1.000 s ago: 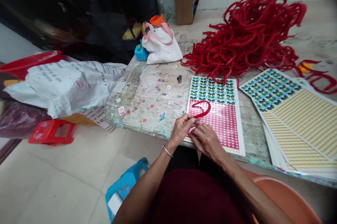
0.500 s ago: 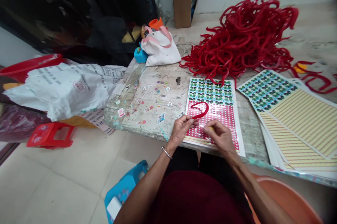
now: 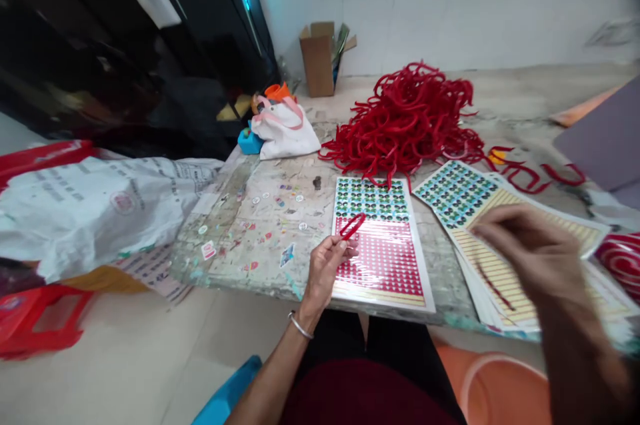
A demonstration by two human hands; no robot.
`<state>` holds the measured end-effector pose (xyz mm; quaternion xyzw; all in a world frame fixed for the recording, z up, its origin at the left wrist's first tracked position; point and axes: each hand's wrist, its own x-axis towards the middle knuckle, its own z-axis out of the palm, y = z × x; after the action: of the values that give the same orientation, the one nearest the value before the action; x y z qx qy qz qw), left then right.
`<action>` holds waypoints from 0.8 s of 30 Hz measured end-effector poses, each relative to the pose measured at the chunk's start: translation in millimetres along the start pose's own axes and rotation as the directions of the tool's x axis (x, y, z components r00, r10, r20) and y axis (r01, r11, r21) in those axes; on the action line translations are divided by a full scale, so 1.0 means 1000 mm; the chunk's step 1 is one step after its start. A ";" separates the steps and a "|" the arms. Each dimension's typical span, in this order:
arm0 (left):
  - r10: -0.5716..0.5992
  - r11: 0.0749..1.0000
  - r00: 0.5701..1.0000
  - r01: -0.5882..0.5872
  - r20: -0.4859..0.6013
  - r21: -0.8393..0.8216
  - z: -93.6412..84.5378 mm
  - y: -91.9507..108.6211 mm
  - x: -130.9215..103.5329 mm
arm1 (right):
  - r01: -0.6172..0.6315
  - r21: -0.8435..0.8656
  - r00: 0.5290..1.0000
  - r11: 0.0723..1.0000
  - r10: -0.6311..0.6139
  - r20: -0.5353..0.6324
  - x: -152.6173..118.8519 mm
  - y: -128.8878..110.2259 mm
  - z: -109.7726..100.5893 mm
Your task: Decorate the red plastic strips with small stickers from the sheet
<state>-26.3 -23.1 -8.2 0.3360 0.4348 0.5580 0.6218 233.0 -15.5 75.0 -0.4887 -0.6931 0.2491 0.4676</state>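
Head view. The left hand [image 3: 324,270] grips a red curved strip [image 3: 356,225] between thumb and fingers; the strip projects just beyond the fingertips, above a sticker sheet [image 3: 385,255]. Farther beyond this hand lies a heap of red strips [image 3: 407,125]. The right hand [image 3: 533,248], blurred, hangs over a stack of sheets [image 3: 457,192]; its fingers bend toward the thumb, but whether they pinch anything cannot be told.

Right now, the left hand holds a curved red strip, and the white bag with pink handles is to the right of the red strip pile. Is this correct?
Not the side: the head view shows the white bag to the left of the red strip pile. The left hand does hold a curved red strip.
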 end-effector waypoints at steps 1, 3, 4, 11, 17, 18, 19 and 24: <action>0.027 1.000 1.000 -0.027 0.007 -0.014 0.007 0.011 0.000 | 0.021 -0.032 0.998 0.999 -0.019 0.055 0.006 -0.005 0.013; 0.072 0.997 0.997 -0.071 0.035 -0.024 0.021 0.034 -0.001 | 0.094 -0.098 0.979 0.991 -0.075 0.190 0.017 -0.015 0.035; 0.085 0.996 0.995 -0.085 0.050 -0.013 0.027 0.043 -0.002 | 0.152 -0.131 0.967 0.980 -0.120 0.226 0.022 -0.019 0.044; 0.072 0.994 0.992 -0.080 0.106 0.077 0.047 0.061 -0.010 | 0.346 -0.254 0.920 0.903 -0.274 0.279 0.031 -0.023 0.060; 0.123 0.981 0.991 -0.129 0.052 0.146 0.051 0.056 -0.007 | 0.383 -0.357 0.915 0.852 -0.295 0.277 0.033 -0.022 0.067; 0.135 0.977 0.990 -0.139 0.037 0.163 0.051 0.056 -0.007 | 0.374 -0.408 0.923 0.833 -0.288 0.256 0.032 -0.023 0.068; 0.149 0.973 0.989 -0.151 0.022 0.178 0.052 0.055 -0.007 | 0.353 -0.464 0.934 0.812 -0.280 0.222 0.032 -0.025 0.069; 0.201 0.972 0.979 -0.195 -0.034 0.135 0.051 0.053 -0.003 | 0.118 -0.572 0.988 0.812 -0.152 -0.012 0.011 -0.011 0.076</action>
<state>-0.6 -14.8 60.9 0.4044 0.4494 0.5952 0.5293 158.8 -1.4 54.9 -0.5622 -0.7552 -0.0170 0.3367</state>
